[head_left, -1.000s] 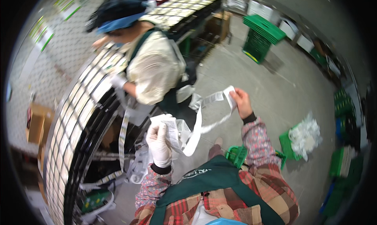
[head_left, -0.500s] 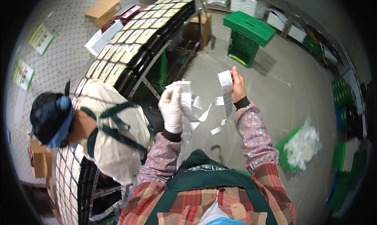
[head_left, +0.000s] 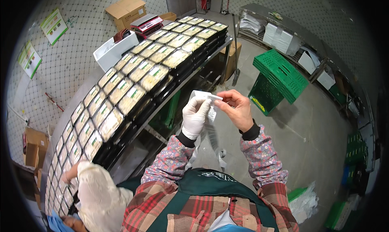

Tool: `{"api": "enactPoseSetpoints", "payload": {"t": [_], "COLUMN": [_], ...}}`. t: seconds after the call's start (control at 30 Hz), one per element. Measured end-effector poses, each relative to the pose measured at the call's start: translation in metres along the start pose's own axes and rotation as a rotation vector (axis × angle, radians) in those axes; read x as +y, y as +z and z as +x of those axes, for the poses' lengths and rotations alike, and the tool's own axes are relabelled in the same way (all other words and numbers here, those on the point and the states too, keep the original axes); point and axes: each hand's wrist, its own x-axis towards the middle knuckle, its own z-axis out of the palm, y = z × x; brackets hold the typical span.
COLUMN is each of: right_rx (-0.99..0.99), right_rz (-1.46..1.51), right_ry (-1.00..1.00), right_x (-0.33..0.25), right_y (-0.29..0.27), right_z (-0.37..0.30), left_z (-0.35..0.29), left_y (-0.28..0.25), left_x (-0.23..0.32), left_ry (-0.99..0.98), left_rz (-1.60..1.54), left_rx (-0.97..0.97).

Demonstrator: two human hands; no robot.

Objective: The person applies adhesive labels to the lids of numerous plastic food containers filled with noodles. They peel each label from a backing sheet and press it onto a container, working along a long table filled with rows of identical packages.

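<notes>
Grey floor (head_left: 279,151) spreads below me, with green crates (head_left: 281,74) standing on it ahead to my right and rows of black, clear-topped trays (head_left: 131,98) stacked along my left, where a co-worker's cream sleeve (head_left: 96,187) reaches toward them. In front of my chest, a white label strip (head_left: 211,117) hangs from my gloved left hand (head_left: 193,119), thumb and fingers pinching it, while my bare right hand (head_left: 236,109) nips its upper end between thumb and forefinger.

The paper strip (head_left: 211,116) and glove (head_left: 193,118) are white, the sleeves (head_left: 264,157) floral, the shirt (head_left: 190,212) red plaid, the apron (head_left: 216,186) dark green.
</notes>
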Motion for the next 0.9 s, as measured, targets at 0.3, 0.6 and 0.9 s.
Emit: {"api": "enactPoseSetpoints", "payload": {"t": [0.3,0.6,0.9], "right_rx": [-0.047,-0.328,-0.530], "right_rz": [0.150,0.198,0.377], "right_ry": [0.121,0.196,0.343], "right_x": [0.090,0.183,0.249], "right_y": [-0.103,-0.218,-0.240], "right_z": [0.141,0.275,0.365], "left_z": [0.165,0.292,0.373], "left_y": [0.024,0.106,0.122], "left_x": [-0.065,-0.133,-0.170], "left_ry": [-0.005,0.021,0.004], "left_rz": [0.095,0.251,0.198], "left_rx": [0.017,0.389,0.451]}}
